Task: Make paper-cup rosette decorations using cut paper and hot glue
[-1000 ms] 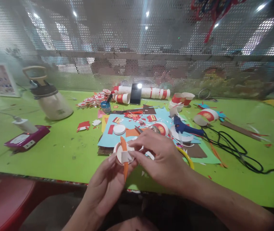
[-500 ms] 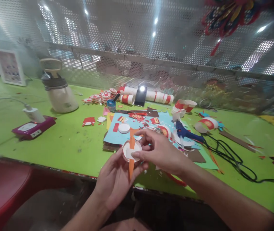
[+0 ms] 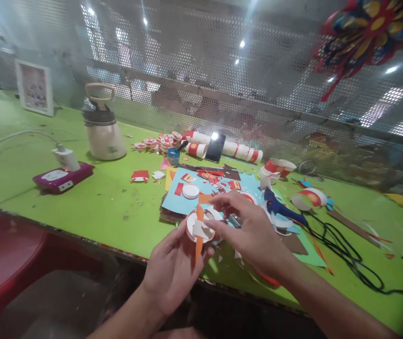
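Left hand (image 3: 173, 270) clamped on shallow round white paper piece (image 3: 192, 223), flat orange strip (image 3: 199, 247) across it 12-to-6. Right hand (image 3: 249, 230) at 3 o'clock, thumb and fingers parted.

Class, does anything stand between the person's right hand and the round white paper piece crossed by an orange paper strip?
Nothing visible does. The right hand has its thumb at the round white paper piece, which the left hand holds; thumb contact is unclear.

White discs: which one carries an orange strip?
The white disc in the left hand, orange strip across it; the other disc on the blue paper has none.
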Demonstrator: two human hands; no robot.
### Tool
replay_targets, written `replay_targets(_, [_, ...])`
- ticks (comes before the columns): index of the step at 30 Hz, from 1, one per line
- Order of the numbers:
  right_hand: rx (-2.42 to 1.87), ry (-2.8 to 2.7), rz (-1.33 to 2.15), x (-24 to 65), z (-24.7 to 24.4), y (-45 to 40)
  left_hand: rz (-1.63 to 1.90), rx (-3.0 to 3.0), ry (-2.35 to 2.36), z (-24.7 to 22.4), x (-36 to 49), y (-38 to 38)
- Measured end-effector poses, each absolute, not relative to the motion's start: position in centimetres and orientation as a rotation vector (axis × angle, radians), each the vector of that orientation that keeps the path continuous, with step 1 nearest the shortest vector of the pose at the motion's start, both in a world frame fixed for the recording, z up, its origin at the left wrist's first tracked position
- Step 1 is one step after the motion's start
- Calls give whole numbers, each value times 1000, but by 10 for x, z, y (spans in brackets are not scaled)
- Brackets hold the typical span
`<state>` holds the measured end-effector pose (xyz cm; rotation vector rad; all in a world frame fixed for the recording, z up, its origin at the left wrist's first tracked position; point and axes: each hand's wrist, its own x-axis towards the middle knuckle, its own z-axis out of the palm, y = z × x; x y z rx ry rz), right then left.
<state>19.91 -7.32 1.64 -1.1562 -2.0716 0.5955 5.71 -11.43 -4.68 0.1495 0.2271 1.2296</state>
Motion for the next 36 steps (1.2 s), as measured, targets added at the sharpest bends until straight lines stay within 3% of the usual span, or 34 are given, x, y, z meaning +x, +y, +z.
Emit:
replay_targets(4, [-926, -2220, 327, 197, 17, -89, 1299, 157, 176, -49, 60, -112])
replay_targets(15, [-1116, -2355, 376, 194, 20, -93, 1374, 338, 109, -55, 65, -116])
replay_targets(36, [-728, -2463, 125, 202, 12, -98, 1300, 543, 202, -60, 57, -114])
